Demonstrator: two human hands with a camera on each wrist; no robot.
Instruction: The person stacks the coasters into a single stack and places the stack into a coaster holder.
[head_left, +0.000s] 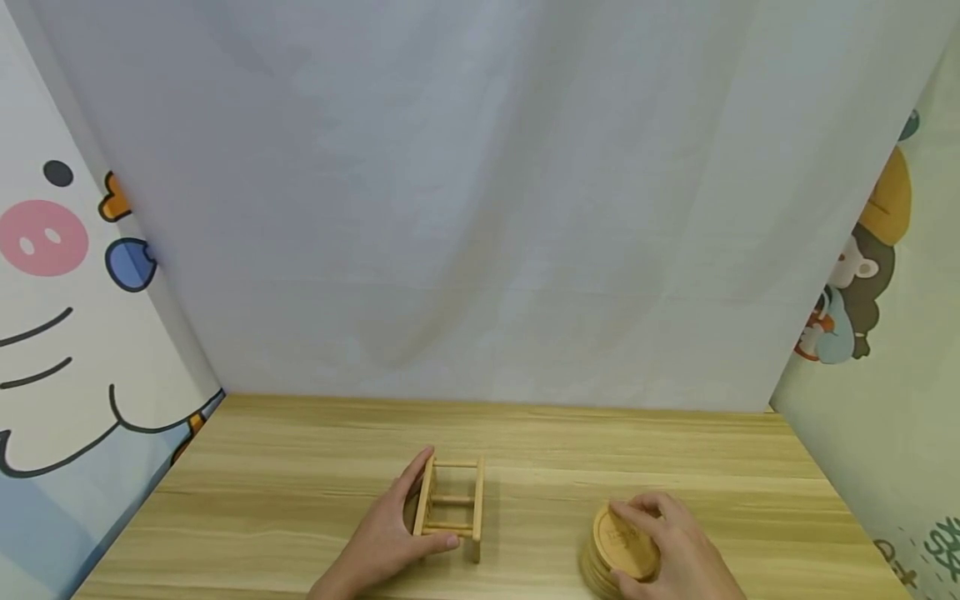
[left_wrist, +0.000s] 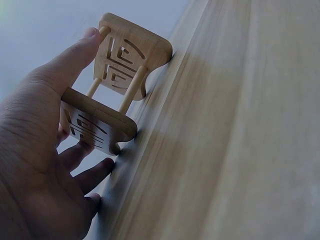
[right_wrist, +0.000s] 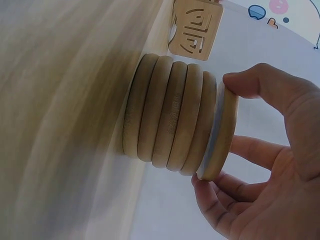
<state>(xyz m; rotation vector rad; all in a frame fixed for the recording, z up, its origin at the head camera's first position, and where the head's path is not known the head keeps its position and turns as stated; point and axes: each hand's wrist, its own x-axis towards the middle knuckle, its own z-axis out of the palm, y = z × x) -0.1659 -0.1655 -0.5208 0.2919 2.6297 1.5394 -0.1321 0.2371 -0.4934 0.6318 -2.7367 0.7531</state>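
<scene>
Right hand (head_left: 671,550): the thumb and fingers are bent around the top disc (head_left: 621,540), pinching it at opposite sides of its rim. The grip is spread to the width of the disc; the palm stands off from it. The top disc lies between the fingertips, at the upper end of a stack. A narrow, pale, wedge-shaped gap shows in the right wrist view between it and the next disc; whether the two touch at one edge cannot be told. Below it, five discs (right_wrist: 172,115) of light wood sit face to face, the lowest on the table (head_left: 262,483).

Left hand (head_left: 386,533): the thumb and fingers hold a small wooden rack (head_left: 478,504) from its left side. The thumb lies along the near side; a finger reaches the far side. The rack stands on the table, its feet down. It consists of two slotted side plates (left_wrist: 152,42) joined by round rods (left_wrist: 132,90).

The rack is located to the left of the disc stack, well apart from it, with bare tabletop between. Behind the table hangs a white cloth (head_left: 480,208). Cartoon-printed sheets (head_left: 900,417) flank it on both sides.
</scene>
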